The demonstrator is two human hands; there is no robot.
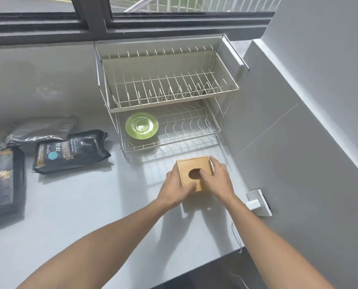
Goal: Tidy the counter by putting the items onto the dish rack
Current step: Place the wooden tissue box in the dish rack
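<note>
A small wooden box point(191, 166) with an oval hole in its top sits on the grey counter, just in front of the two-tier wire dish rack point(167, 101). My left hand point(175, 189) grips the box's left and near side. My right hand point(217, 178) holds its right side, with the thumb at the hole. A green plate point(141, 126) lies on the left of the rack's lower tier. The upper tier holds nothing.
Two black coffee bags point(69, 152) point(1, 182) and a silver foil pouch point(42, 129) lie on the counter at the left. A grey wall stands close on the right, with a white socket and plug point(257, 202). A window runs behind the rack.
</note>
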